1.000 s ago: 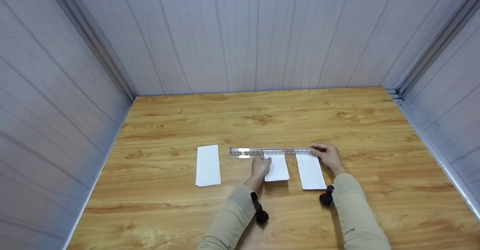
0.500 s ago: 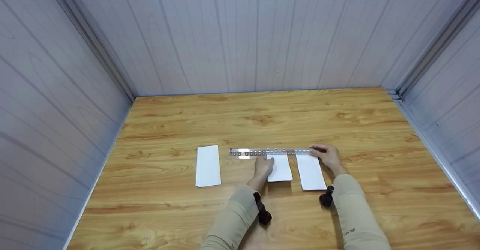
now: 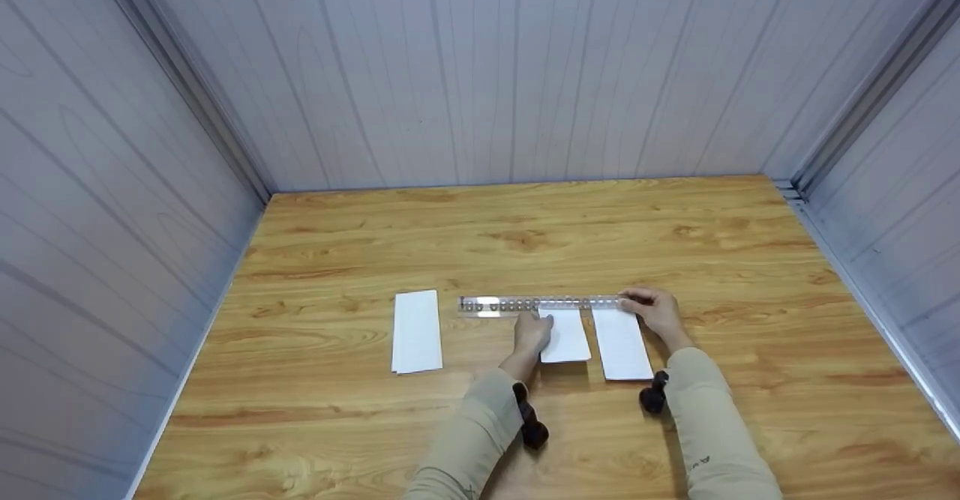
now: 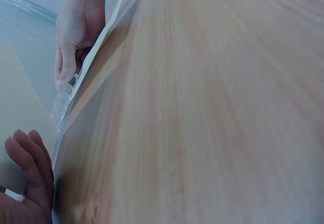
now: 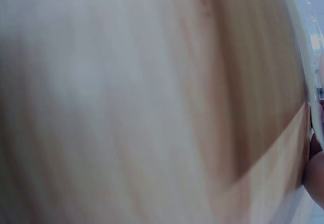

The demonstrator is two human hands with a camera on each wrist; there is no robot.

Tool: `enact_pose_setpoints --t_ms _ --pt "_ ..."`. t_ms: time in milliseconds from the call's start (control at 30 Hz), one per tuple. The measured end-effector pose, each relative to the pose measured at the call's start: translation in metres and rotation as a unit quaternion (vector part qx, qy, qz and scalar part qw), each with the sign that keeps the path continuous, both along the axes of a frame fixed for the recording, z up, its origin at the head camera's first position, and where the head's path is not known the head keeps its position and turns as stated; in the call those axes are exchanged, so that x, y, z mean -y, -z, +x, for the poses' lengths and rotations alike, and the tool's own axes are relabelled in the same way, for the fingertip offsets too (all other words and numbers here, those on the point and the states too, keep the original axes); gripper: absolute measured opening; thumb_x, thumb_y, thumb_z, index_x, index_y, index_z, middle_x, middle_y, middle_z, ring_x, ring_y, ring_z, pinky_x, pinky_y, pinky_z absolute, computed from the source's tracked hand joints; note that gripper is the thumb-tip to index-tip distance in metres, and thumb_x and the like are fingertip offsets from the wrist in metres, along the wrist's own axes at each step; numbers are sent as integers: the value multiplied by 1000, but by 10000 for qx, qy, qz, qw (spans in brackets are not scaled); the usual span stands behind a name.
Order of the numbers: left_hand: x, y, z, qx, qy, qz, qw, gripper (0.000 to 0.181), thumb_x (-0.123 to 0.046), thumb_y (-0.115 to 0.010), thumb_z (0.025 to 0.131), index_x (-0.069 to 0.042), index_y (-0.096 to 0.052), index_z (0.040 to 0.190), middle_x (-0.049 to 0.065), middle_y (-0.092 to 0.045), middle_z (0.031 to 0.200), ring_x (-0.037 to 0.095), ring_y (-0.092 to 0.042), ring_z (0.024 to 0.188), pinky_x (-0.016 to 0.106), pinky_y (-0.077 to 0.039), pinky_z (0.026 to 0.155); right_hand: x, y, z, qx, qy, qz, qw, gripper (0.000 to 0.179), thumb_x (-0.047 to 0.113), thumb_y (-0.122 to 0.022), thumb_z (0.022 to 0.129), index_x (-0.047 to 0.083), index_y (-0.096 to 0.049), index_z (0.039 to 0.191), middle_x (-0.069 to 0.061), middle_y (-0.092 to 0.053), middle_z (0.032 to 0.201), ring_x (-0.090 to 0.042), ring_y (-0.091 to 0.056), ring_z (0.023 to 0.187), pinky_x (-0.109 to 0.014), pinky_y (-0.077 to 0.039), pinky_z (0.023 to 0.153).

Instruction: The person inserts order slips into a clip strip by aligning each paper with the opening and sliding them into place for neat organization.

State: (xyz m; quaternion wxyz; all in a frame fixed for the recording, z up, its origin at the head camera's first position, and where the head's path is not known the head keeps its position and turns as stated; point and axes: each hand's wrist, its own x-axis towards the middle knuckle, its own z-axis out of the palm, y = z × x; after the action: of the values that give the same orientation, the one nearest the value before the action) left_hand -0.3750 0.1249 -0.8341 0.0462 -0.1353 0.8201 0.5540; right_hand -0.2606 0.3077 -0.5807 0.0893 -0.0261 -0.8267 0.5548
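A clear ruler with a row of round holes lies crosswise in the head view. My right hand pinches its right end, together with the top of a white paper strip. Left of that strip, my left hand pinches the left edge of a shorter-looking white paper, thumb on top. This paper's upper edge meets the ruler, and a shadow falls below its lower edge. The left wrist view shows left-hand fingers and the right hand beyond. Only fingertips appear in the right wrist view.
More white paper strips, slightly offset in a stack, lie left of the ruler. All rests on a wood-grain table, with pale panel walls behind and at both sides. Black wrist devices hang at the sleeves.
My left hand and the paper it pinches have slid right along the ruler, narrowing the gap to the right strip. The ruler and my right hand have stayed in place.
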Motion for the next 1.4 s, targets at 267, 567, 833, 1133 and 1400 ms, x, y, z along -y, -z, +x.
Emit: enact_pose_setpoints --t_ms 267,567,833,1133,1400 --pt "-2 -17 10 -65 -3 246 9997 34 -34 -65 74 -11 -40 68 5 -36 64 23 -41 60 38 -35 53 0 -2 0 91 -30 92 9999 23 3 -67 75 -9 -64 95 -22 -62 95 -5 -56 82 -13 -42 70" --pt "8 -128 63 -290 35 154 9995 32 -18 -57 76 -13 -33 56 0 -29 54 18 -33 48 33 -30 44 0 0 -1 -43 -15 76 10000 19 0 -68 74 -8 -65 91 -21 -63 93 -2 -55 78 -14 -42 68" --pt "6 -126 63 65 107 294 9995 28 -25 -61 78 -8 -41 66 7 -42 65 24 -44 60 38 -37 55 -2 1 -1 -64 -7 169 9998 19 -1 -68 73 -8 -65 91 -21 -63 94 0 -54 78 -13 -41 68" --pt "1 -125 65 -440 36 121 9990 35 -18 -56 78 -14 -30 55 2 -25 56 19 -28 49 34 -28 45 -2 -2 1 247 -116 118 9996 22 2 -67 75 -8 -64 94 -21 -62 97 2 -53 75 -14 -42 66" --pt "-6 -120 60 -213 -42 81 9997 27 -16 -55 73 -12 -33 60 2 -30 57 19 -34 51 33 -30 46 -1 -2 1 191 -118 87 9997 20 3 -67 75 -7 -65 93 -21 -62 96 -6 -55 78 -15 -43 66"
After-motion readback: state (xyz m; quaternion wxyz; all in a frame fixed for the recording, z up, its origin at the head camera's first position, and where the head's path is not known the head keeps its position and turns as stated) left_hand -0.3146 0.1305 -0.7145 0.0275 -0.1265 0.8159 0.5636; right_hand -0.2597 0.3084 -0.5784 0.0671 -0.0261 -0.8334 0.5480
